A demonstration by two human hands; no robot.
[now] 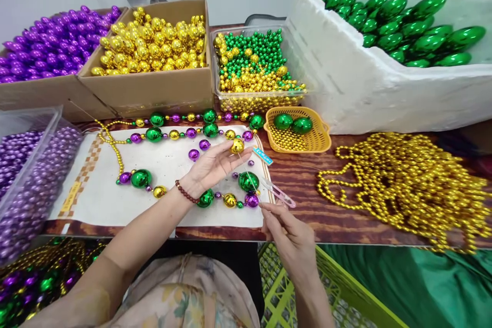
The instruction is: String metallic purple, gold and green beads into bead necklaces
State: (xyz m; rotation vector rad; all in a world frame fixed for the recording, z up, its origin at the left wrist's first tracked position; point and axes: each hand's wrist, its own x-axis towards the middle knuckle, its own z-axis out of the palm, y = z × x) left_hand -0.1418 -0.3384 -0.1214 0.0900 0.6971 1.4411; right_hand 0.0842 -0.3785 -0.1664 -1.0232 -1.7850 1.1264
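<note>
My left hand (209, 169) holds a gold bead (237, 145) between its fingertips above a white mat (103, 200). My right hand (290, 238) pinches a thin needle or thread (249, 178) that runs up into that bead. A strand of green, gold and purple beads (180, 133) lies looped on the mat, with a big green bead (248, 181) just under the thread. Small clear-pink snips (279, 193) lie next to my right fingers.
Cardboard boxes of purple beads (54, 43) and gold beads (151, 43) stand at the back, with a clear tub of green and gold beads (255, 64). A yellow basket (298, 138), a white foam box of green ornaments (392, 25) and a heap of gold strands (407, 189) lie right.
</note>
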